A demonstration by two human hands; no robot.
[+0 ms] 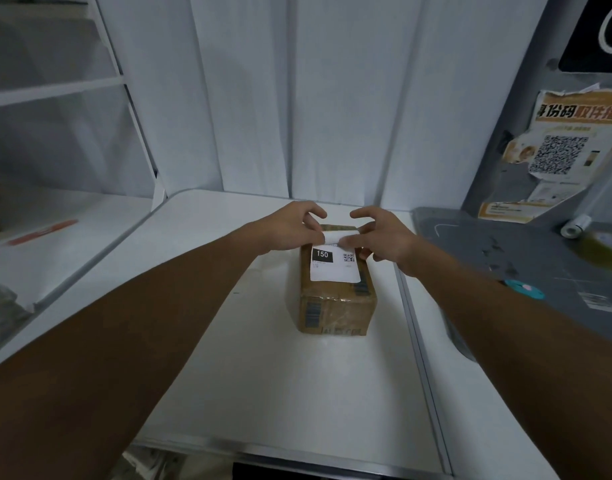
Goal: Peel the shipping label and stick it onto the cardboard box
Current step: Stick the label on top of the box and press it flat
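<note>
A small brown cardboard box (pixel 337 306) wrapped in clear tape stands on the white table (pixel 280 375). A white shipping label (pixel 335 263) with a black "150" block and a small QR code lies flat on the box's top, near side down. Its far end curls up off the box. My left hand (pixel 294 225) pinches that curled end from the left. My right hand (pixel 380 233) pinches it from the right, thumb on the paper. Both hands hover over the box's far edge.
A grey counter (pixel 526 265) with a small paper roll (pixel 574 227) and a teal sticker (pixel 526 288) adjoins the table on the right. Posters with a QR code (pixel 567 150) hang on the right wall. White shelves (pixel 55 88) stand at left, an orange-red pen (pixel 43 232) below them.
</note>
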